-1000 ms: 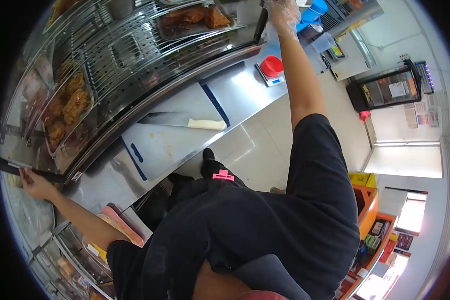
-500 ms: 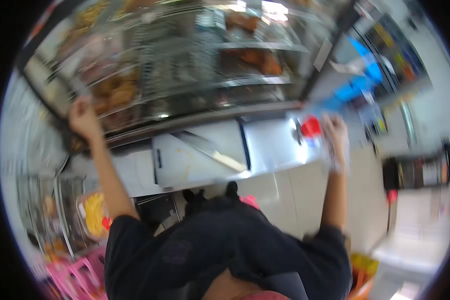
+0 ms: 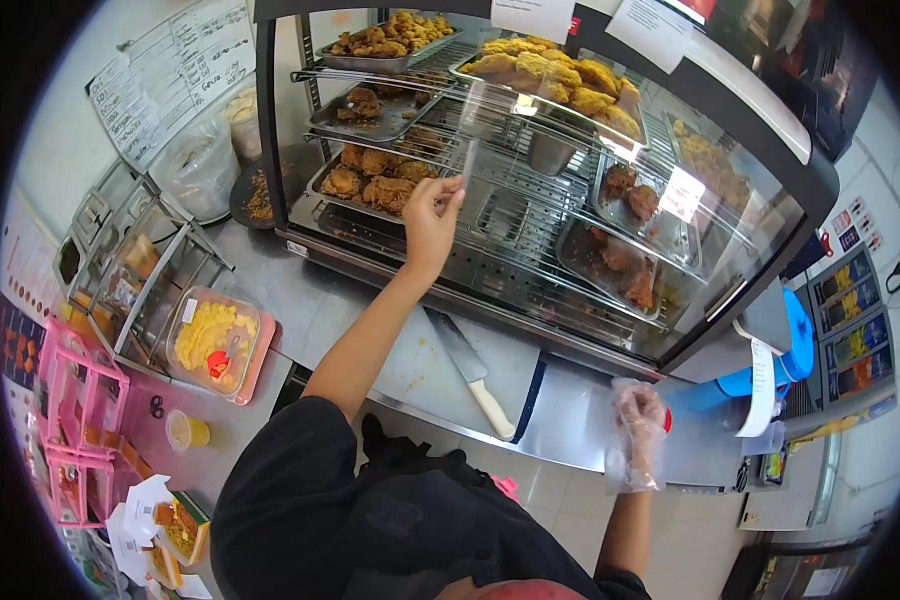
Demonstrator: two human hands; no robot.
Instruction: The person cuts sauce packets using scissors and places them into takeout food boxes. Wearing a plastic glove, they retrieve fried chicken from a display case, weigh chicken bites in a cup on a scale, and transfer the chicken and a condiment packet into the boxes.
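Raised in front of the glass display cabinet [image 3: 315, 250], my bare left hand [image 3: 433, 222] pinches the edge of its clear sliding door [image 3: 470, 130]. Trays of fried chicken [image 3: 375, 185] stand on the wire racks behind. My right hand [image 3: 638, 415] wears a clear plastic glove and hangs over the steel counter, its fingers curled; whether it holds anything is hidden. Just beside it, a red container [image 3: 667, 420] shows in part. Between my hands, a knife [image 3: 490, 405] with a white handle lies on the white cutting board [image 3: 415, 350].
On the left are a tub of yellow food [image 3: 210, 335], a wire rack [image 3: 140, 270], pink holders [image 3: 70, 390], a small cup [image 3: 187, 430] and open food boxes [image 3: 180, 525]. Blue containers [image 3: 795, 340] stand at the right. The cabinet overhangs the counter's back.
The view has swung left and up. My left hand has moved from the cabinet's left end to the middle of its front. My gloved right hand has come down from the cabinet's right end to the counter.
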